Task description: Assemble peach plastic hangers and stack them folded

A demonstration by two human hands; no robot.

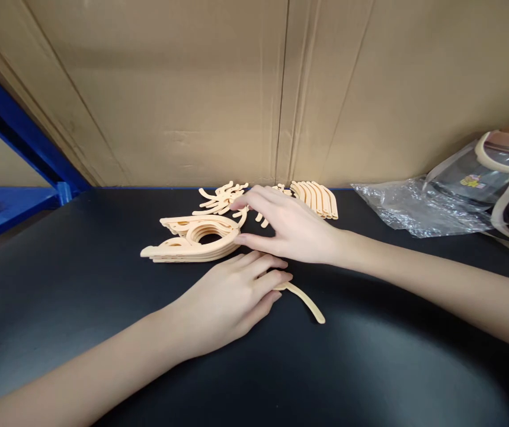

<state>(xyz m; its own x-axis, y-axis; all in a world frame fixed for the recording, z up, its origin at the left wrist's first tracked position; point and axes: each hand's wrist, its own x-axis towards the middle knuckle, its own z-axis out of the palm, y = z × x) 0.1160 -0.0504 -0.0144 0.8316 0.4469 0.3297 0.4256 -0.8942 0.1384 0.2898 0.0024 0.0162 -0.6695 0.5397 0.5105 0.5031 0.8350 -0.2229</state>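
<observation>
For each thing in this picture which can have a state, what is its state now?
Curved strip: partly covered
Left hand: fingers curled over the strip
Right hand: thumb and forefinger apart
Ringed pieces: stacked flat
Loose pieces: jumbled
Row of curved pieces: side by side
Plastic bag: crumpled

Brown cardboard panels (169,89) stand upright along the far edge of the smooth black desk (80,290); a dark vertical seam (282,89) divides them. Blue framing (16,118) adjoins the far left corner. Pale reflected light marks the desk's left and near-right areas.
</observation>
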